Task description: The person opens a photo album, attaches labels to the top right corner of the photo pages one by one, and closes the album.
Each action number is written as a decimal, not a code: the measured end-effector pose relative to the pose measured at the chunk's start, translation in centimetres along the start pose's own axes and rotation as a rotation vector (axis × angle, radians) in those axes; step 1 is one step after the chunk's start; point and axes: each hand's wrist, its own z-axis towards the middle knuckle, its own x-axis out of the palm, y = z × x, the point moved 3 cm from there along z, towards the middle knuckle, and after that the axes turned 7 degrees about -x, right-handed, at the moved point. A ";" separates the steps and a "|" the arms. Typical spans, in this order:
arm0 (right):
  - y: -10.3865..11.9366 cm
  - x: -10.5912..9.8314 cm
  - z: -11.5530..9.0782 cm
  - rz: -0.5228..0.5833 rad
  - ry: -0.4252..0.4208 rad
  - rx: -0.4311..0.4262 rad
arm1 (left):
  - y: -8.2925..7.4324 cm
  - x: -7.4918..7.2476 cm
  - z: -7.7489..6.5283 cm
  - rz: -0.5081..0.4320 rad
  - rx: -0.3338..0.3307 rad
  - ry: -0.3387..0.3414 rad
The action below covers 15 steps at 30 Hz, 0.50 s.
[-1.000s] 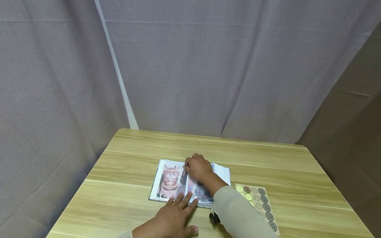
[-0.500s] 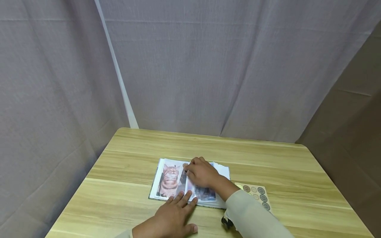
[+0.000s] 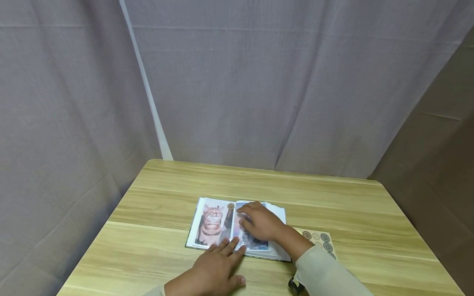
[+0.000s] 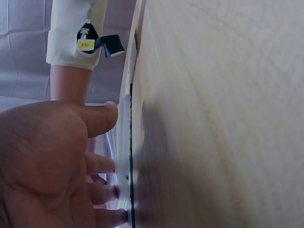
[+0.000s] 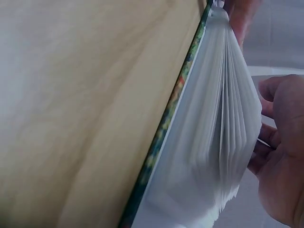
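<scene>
A photo album (image 3: 190, 236) lies open on the table, an orange cat picture (image 3: 212, 224) on its left page. One round brown sticker (image 3: 231, 206) sits at that page's upper inner corner. My left hand (image 3: 218, 267) rests at the near edge with spread fingers, fingertips on the pages by the fold. My right hand (image 3: 261, 222) is over the right page, fingers loosely bent and holding nothing, partly hiding a second picture (image 3: 259, 244). In the right wrist view the album's pages (image 5: 223, 118) fan up from its patterned cover (image 5: 161, 137).
A sheet of round stickers (image 3: 327, 238) lies to the album's right, partly hidden by my right forearm and sleeve (image 3: 322, 267). The wooden table (image 3: 148, 197) has grey curtains (image 3: 229, 94) behind it and at its sides.
My right hand has let go of the round sticker and moved right, away from the left page's corner, leaving the sticker uncovered. The left hand has stayed in place.
</scene>
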 end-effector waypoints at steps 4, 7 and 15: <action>0.1 -0.5 -1.0 0.012 -0.040 -0.019 | 0.0 0.0 0.0 -0.031 -0.011 -0.015; 0.1 -0.9 -1.9 0.012 -0.067 -0.028 | -0.2 -0.1 0.0 -0.053 -0.016 -0.043; 0.0 -1.4 -4.1 -0.001 -0.098 -0.045 | -0.6 -0.2 0.2 -0.066 -0.029 -0.134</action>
